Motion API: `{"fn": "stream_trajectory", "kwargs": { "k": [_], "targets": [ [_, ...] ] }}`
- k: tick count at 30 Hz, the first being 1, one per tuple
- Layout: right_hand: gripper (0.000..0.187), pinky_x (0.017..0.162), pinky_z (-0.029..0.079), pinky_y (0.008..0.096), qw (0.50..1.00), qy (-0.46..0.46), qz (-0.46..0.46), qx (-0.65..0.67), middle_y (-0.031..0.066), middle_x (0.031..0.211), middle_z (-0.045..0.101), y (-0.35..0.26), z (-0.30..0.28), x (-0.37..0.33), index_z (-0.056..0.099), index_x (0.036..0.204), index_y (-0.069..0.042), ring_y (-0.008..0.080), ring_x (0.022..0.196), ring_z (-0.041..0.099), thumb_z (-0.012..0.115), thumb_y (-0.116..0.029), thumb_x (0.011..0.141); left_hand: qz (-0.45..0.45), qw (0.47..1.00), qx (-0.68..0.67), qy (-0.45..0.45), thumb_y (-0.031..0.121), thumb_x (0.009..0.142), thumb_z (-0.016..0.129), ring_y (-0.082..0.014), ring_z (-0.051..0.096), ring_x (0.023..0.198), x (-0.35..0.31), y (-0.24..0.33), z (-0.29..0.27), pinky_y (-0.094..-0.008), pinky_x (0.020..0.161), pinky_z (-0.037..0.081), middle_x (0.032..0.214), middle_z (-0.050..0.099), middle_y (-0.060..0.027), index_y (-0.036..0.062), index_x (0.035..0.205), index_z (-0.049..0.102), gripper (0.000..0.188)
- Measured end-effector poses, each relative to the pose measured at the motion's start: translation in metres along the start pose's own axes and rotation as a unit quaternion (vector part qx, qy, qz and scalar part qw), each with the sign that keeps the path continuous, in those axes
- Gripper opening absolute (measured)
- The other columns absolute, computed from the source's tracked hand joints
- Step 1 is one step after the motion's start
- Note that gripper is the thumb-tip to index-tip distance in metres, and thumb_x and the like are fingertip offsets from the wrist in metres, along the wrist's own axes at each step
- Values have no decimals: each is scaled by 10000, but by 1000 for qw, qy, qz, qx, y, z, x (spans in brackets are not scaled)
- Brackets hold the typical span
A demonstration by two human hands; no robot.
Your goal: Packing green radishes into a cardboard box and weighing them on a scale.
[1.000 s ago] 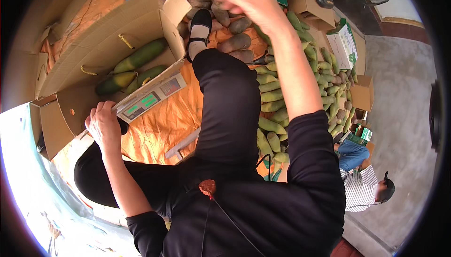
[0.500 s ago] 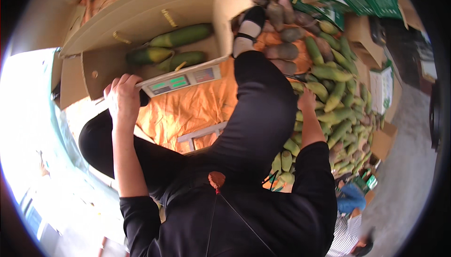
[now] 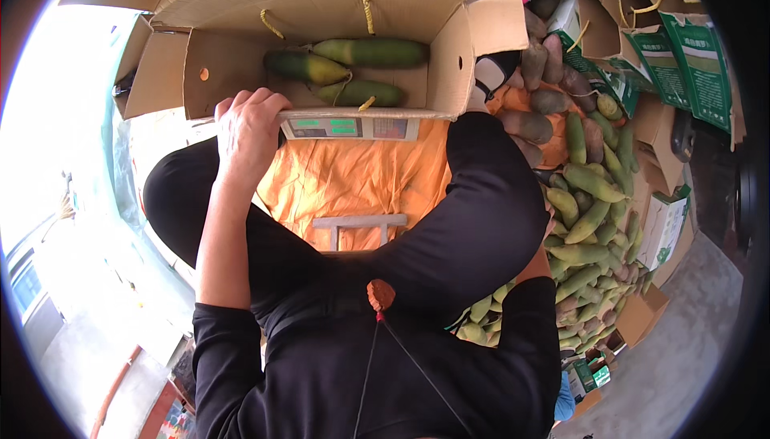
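My left hand has its fingers curled over the near rim of an open cardboard box. Inside the box lie three long green radishes. Under its near side shows a scale with lit green displays. Beyond my right knee, my right hand is down by a large heap of green radishes; the knee hides most of it, so its fingers and anything in them cannot be made out.
An orange sheet covers the floor between my legs, with a grey frame on it. Brownish, dirt-coated radishes lie beyond my right foot. Green-printed cartons stand at the far right, and another carton lies beside the heap.
The view has swung left, so the box now sits nearer the middle. My right hand has gone from plain view on the heap to mostly behind my knee. My left hand stays on the rim.
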State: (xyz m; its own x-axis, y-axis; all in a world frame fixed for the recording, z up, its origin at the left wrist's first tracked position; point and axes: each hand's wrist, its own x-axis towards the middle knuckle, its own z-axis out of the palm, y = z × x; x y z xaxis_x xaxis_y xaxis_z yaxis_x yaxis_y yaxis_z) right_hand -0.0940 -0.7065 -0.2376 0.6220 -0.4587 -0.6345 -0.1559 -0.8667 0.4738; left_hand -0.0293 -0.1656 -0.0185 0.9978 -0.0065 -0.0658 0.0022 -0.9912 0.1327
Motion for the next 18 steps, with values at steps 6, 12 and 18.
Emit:
{"fn": "stream_trajectory", "kwargs": {
  "k": [6,12,18],
  "targets": [
    [419,954,459,432,999,12,4,-29,35,1294,478,4,21,-1,453,1275,-217,236,1221,461,577,-84,898,5,1000,-6,7,38,728,593,-259,582,894,1,-1,2,-408,851,408,840,623,-43,103,845,660,150],
    [347,853,503,403,979,-16,-11,203,61,1276,503,22,54,15,505,1228,-119,280,1118,518,564,-165,890,-11,1000,-1,11,42,714,656,-247,579,895,-14,-5,0,-403,857,402,839,620,-20,124,827,655,140],
    [345,730,458,301,815,78,-125,561,72,959,616,27,-60,-49,575,1061,5,164,814,559,682,-119,757,-3,1000,2,15,59,735,651,-239,575,885,-15,-12,5,-411,857,395,842,613,-16,131,834,647,122]
  ]
}}
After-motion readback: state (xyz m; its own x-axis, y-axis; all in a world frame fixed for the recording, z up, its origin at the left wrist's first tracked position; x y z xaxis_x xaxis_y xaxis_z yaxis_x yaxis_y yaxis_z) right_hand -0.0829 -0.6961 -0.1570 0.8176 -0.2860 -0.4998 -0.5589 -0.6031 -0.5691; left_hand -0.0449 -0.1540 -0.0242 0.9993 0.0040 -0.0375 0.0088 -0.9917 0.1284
